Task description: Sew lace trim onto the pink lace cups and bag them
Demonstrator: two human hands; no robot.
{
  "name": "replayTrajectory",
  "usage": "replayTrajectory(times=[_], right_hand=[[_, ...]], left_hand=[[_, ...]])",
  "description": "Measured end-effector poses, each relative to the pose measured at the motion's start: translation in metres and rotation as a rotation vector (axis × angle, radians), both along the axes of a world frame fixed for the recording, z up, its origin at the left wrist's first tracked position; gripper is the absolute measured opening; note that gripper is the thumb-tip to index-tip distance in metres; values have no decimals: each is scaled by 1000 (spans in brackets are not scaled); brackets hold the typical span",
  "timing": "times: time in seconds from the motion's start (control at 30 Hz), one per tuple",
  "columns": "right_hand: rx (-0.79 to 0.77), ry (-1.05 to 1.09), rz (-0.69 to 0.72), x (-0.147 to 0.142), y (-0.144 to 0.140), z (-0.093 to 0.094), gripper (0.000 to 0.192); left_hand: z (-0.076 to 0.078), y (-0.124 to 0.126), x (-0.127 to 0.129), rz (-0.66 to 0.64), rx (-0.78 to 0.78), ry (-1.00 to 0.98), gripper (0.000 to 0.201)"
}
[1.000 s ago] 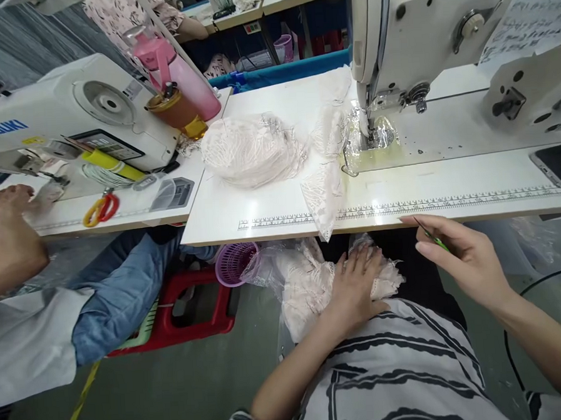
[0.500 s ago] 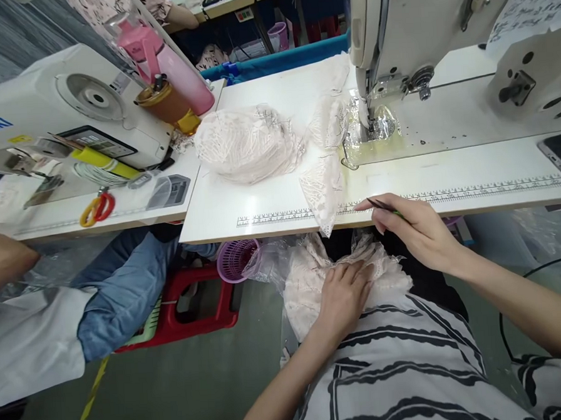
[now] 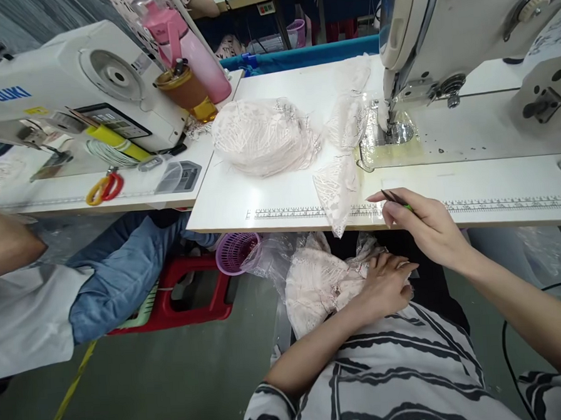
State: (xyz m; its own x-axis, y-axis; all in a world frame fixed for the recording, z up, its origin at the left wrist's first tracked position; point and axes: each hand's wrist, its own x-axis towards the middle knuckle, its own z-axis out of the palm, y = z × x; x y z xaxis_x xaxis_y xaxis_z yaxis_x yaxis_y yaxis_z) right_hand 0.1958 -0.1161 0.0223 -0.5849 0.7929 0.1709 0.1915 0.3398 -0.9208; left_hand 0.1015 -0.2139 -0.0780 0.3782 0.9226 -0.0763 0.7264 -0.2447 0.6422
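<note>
Dark tweezers [image 3: 393, 198] pinched in right hand [image 3: 425, 227], tips up-left; left hand [image 3: 388, 286] flat on lace [image 3: 319, 283].

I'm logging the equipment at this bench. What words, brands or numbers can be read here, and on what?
"JUKI", blue letters, on the neighbouring white sewing machine.
Ruler strip along the table edge: numbers too small to read.
Paper sheet on the near machine: writing blurred.
Pink bottle: label unreadable.
</note>
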Motion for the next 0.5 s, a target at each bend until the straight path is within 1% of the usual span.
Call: replayTrajectory(times=[0.07, 0.13, 0.2, 0.23, 0.3, 0.33, 0.37, 0.4, 0.43, 0.47, 0.5], right_hand=[[65, -16, 15, -3, 6, -2, 28], [182, -55, 1, -8, 13, -4, 26], [313, -144, -2, -17, 21, -6, 30], [362, -202, 18, -22, 25, -8, 36], [421, -293, 100, -36, 35, -10, 47], [440, -330, 145, -43, 40, -11, 45], [459, -364, 173, -50, 44, -11, 38], [480, -396, 179, -56, 47, -9, 30], [506, -425, 172, -61, 47, -7, 22], [523, -433, 161, -64, 45, -3, 17], [517, -411, 175, -65, 39, 2, 16]], left_hand=[[4, -7, -10, -20, 57, 75, 51], [4, -17, -25, -25, 100, 173, 69], [-2, -26, -40, -24, 54, 254, 94], [-7, -29, -46, -25, 9, 289, 101], [-14, -31, -54, -36, -34, 333, 101], [-15, -30, -56, -33, -26, 330, 101], [-12, -29, -58, -29, -15, 297, 101], [-7, -27, -59, -16, -17, 224, 100], [1, -26, -60, 28, -54, 84, 96], [10, -24, -62, 107, -126, -109, 85], [19, -23, -66, 219, -224, -329, 69]])
